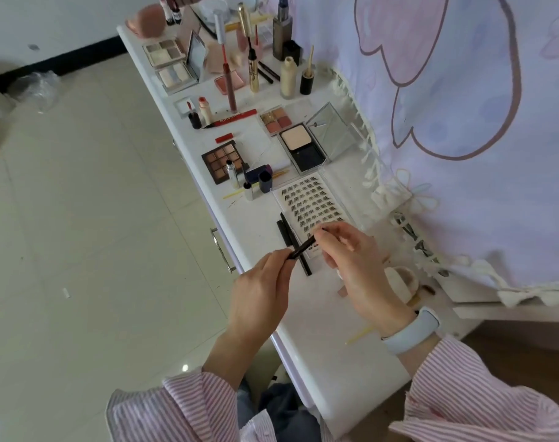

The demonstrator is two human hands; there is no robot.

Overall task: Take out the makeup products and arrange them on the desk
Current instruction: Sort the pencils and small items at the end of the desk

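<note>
A thin black makeup pencil (pixel 303 245) is held above the white desk (pixel 329 349). My left hand (pixel 259 291) pinches its near end and my right hand (pixel 358 260) pinches its far end. Under it lie two more black pencils (pixel 292 240) and a tray of false lashes (pixel 310 202). Further along the desk sit a brown eyeshadow palette (pixel 224 161), an open powder compact (pixel 303 145), a small gold-pink palette (pixel 276 119), lipsticks (pixel 205 111), mascara tubes (pixel 252 71) and bottles (pixel 287 78).
A pale fringed cloth with pink cartoon print (pixel 463 122) hangs along the desk's right side. A round powder puff (pixel 402 280) lies behind my right hand. A drawer handle (pixel 222 250) juts from the desk's left face. Tiled floor (pixel 80 218) lies to the left.
</note>
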